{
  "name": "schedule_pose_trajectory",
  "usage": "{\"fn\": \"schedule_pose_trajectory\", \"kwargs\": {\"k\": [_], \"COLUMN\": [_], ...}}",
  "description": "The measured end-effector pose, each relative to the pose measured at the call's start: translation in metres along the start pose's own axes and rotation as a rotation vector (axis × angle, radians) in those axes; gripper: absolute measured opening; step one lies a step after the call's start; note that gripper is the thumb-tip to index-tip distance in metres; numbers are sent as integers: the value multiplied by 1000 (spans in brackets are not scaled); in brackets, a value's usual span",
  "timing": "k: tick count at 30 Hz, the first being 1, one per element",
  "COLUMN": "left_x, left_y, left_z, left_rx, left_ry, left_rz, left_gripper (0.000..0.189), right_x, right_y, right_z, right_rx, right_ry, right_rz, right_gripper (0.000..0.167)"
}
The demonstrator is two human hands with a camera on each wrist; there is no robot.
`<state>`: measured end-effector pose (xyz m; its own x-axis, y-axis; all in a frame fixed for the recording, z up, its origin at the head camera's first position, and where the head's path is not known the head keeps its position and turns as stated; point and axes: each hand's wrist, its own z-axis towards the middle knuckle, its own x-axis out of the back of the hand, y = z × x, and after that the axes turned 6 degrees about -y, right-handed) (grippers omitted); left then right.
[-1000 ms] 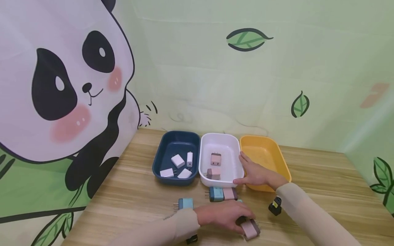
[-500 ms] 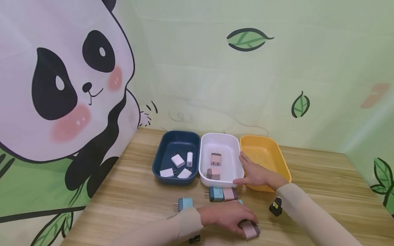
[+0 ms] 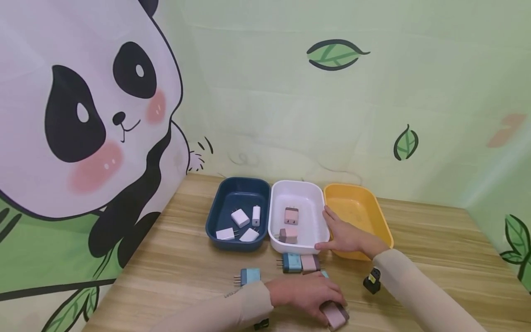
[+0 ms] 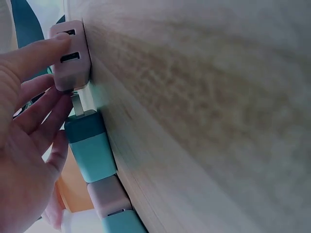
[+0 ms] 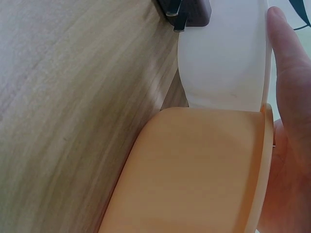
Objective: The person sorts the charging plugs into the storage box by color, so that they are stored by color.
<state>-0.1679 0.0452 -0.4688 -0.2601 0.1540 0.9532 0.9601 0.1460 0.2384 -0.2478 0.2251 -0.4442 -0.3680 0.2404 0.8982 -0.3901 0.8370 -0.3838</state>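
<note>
My left hand (image 3: 309, 295) is low over the table and pinches a pink USB wall charger (image 3: 335, 315). In the left wrist view the thumb presses on the port face of that pink charger (image 4: 73, 65), with the fingers at its far end. My right hand (image 3: 348, 236) rests across the adjoining rims of the white tray (image 3: 299, 249) and the yellow tray (image 3: 383, 221). Its thumb (image 5: 286, 41) lies straight at the white rim in the right wrist view. Inside the white tray sit two pink chargers (image 3: 291, 216).
The navy tray (image 3: 212, 216) on the left holds several white chargers (image 3: 239, 217). In front of the trays lie a blue charger (image 3: 292, 263), a pink one (image 3: 309, 263) and another blue one (image 3: 250, 275). A black plug (image 3: 372, 282) stands near the right sleeve.
The pink charger in the left hand has shifted slightly toward the near table edge and turned a little; its prongs no longer show. The right hand stays on the tray rims.
</note>
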Motion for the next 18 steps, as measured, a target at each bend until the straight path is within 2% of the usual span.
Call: {"fn": "schedule_pose_trajectory", "kwargs": {"k": [7,13,18], "left_x": [0,-1,2], "left_y": [0,-3,-3], "left_z": [-5,-12,-21], "left_rx": [-23,-16,18], "left_ry": [42,58,78], "left_rz": [33,-93,-128], "left_gripper": [53,51,47], "right_x": [0,-1,-1], "right_y": [1,3,3], "right_z": [-1,-1,0], "right_rx": [9,1,7], "right_ry": [1,1,6], "right_rz": [-1,5,2], "right_gripper": [118,118,117]}}
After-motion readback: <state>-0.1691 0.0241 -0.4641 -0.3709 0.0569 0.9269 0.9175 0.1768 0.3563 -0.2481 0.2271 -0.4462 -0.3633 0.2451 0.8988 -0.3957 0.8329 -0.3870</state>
